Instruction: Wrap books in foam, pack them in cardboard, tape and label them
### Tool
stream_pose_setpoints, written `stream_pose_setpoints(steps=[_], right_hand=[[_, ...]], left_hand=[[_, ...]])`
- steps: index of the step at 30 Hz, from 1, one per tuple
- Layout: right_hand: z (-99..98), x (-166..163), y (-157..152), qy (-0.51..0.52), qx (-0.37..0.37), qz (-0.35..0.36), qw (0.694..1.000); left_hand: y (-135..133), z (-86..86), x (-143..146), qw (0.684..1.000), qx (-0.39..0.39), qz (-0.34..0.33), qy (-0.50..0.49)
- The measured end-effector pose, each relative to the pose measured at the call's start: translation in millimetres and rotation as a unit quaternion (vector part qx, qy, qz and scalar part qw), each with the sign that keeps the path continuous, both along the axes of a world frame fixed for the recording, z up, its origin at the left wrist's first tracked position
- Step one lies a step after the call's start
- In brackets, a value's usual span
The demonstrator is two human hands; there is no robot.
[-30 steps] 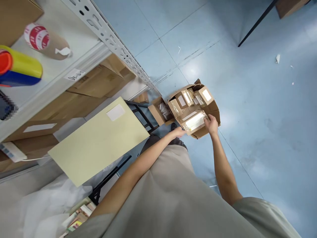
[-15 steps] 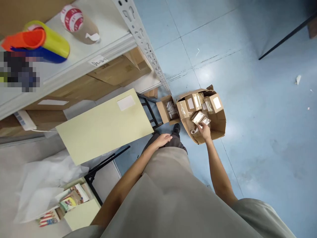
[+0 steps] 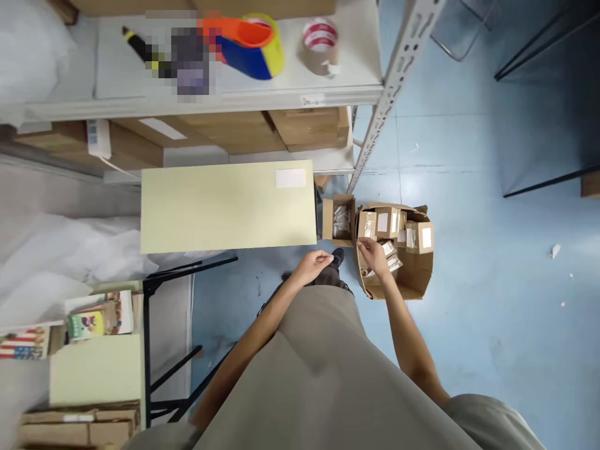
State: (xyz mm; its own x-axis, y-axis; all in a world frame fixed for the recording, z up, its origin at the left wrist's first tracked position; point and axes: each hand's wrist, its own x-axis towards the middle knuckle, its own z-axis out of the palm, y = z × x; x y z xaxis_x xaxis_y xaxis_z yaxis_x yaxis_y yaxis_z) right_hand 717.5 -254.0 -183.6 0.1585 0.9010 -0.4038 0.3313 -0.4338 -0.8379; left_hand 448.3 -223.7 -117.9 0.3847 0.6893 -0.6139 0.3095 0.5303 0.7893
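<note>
My right hand (image 3: 372,253) is above the left side of an open cardboard carton (image 3: 417,281) on the floor. Its fingers are loosely bent and slightly apart, with nothing visible in them. Just beyond it in the carton lie small clear-wrapped packages (image 3: 394,262), and taped brown boxes (image 3: 387,222) with white labels stand along the far side. Over my lap, near the pale yellow tabletop (image 3: 225,206), my left hand (image 3: 314,266) hangs with loosely curved fingers and holds nothing I can see. A smaller open box (image 3: 342,219) with white pieces inside stands left of the carton.
A metal shelf (image 3: 225,99) runs across the far side, bearing an orange, blue and yellow tape dispenser (image 3: 253,47) and a tape roll (image 3: 320,47). Its perforated post (image 3: 389,94) rises near the carton. Black table legs (image 3: 147,350) stand at lower left.
My right hand has moved away from the wrapped packages toward the carton's left edge. My left hand's fingers are more curved. The view has turned, so the tabletop and shelf appear level.
</note>
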Motion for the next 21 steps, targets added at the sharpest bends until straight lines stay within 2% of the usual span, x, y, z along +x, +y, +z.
stream_pose_setpoints(steps=[5, 11, 16, 21], right_hand=[[47.4, -84, 18, 0.043, 0.047, 0.056, 0.996], [96.9, -215, 20, 0.068, 0.072, 0.13, 0.987], [122.2, -336, 14, 0.072, 0.078, 0.226, 0.968], [138.3, -444, 3, 0.084, 0.07, 0.351, 0.93]], left_hand=[[-17, 27.4, -68, 0.995, 0.036, 0.084, -0.026], [-62, 57.0, -194, 0.975, 0.066, 0.214, -0.005], [-114, 66.7, -297, 0.929, 0.068, 0.363, -0.032], [-167, 67.1, -377, 0.874, 0.072, 0.48, -0.026]])
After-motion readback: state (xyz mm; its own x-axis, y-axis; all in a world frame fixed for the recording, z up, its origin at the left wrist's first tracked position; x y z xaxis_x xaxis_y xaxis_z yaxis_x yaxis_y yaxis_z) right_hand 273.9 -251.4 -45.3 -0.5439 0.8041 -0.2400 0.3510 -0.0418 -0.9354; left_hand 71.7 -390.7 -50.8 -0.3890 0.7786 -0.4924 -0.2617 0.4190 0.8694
